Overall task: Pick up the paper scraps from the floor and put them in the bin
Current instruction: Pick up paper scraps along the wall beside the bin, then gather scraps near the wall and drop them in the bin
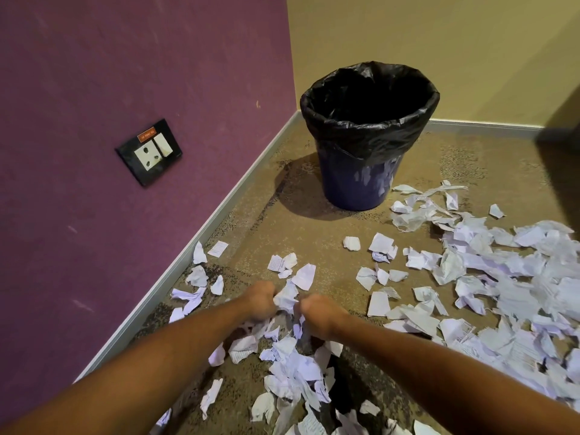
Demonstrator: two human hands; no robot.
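White torn paper scraps [489, 287] lie scattered over the brown floor, thickest at the right and under my arms. A blue bin [361, 186] lined with a black bag stands upright in the corner, beyond the scraps. My left hand [259, 301] and my right hand [320, 312] are low over the floor, close together, fingers curled around a bunch of scraps [286, 298] held between them. The fingers are mostly hidden behind the knuckles.
A purple wall with a black socket plate [149, 152] runs along the left. A yellow wall stands behind the bin. A crumpled clear plastic piece [408, 219] lies to the right of the bin. A dark shadow falls at the far right.
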